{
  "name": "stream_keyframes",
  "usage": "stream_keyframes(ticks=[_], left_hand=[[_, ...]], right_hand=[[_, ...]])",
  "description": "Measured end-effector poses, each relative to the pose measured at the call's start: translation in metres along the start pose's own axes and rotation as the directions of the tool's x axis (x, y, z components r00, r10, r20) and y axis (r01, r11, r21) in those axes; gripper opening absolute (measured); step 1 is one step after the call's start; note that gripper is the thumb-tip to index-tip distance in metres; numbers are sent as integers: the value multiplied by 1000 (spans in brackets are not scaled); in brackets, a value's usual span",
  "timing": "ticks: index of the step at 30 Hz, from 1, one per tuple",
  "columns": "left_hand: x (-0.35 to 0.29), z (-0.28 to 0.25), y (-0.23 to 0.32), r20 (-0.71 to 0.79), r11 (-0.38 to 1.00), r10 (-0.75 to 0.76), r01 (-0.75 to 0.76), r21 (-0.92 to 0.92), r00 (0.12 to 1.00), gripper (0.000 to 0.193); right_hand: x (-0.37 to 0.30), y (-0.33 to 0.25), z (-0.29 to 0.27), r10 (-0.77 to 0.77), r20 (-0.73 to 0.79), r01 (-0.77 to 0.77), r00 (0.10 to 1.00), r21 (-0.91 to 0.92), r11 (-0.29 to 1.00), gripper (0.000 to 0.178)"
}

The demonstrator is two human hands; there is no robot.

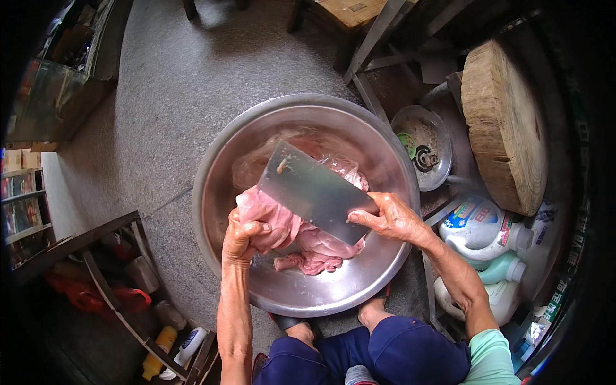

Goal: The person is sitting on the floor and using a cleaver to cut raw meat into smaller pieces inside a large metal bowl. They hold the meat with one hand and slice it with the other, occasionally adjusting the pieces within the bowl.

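Note:
Between my feet on the floor stands a wide metal basin (206,212). My right hand (390,217) grips a broad cleaver (314,192), thumb on the blade's face and fingers mostly hidden beneath it. The blade slants across the basin. My left hand (240,236) is closed on a soft, folded piece of pink raw meat (273,221), lifted at the basin's left side against the cleaver's lower edge. More pink meat (324,247) lies lower in the basin, partly covered by the blade. Behind the cleaver, a clear plastic bag (250,170) rests against the far wall of the basin.
At the right lean a thick round wooden chopping block (494,128) and several detergent jugs (475,224). A clear bowl (441,157) sits beside the basin's right rim. A low rack (106,282) with bottles is at the left; a wooden stool (350,11) stands far off.

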State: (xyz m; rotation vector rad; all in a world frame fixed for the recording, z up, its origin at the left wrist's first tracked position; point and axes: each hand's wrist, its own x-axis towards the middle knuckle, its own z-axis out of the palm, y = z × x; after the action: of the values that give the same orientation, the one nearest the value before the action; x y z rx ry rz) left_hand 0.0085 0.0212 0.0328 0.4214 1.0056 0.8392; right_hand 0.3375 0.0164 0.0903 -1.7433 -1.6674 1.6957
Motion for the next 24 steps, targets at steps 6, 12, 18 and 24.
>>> stream_keyframes(ticks=[6,12,18,24], left_hand=[[-2,7,-6,-23,992,18,-21,-124,1000,56],[10,-14,-40,-57,913,22,-44,-405,998,44],[11,-13,-43,-90,923,28,-61,-380,996,38],[4,5,-29,-87,928,-9,-24,-371,996,48]], right_hand=[[2,-6,-9,12,-237,-92,971,-329,940,37],[-25,-30,16,-127,-181,71,975,-291,954,44],[-9,-21,12,-91,-139,41,986,-325,945,44],[1,3,-15,-63,-299,-99,952,-497,862,40]])
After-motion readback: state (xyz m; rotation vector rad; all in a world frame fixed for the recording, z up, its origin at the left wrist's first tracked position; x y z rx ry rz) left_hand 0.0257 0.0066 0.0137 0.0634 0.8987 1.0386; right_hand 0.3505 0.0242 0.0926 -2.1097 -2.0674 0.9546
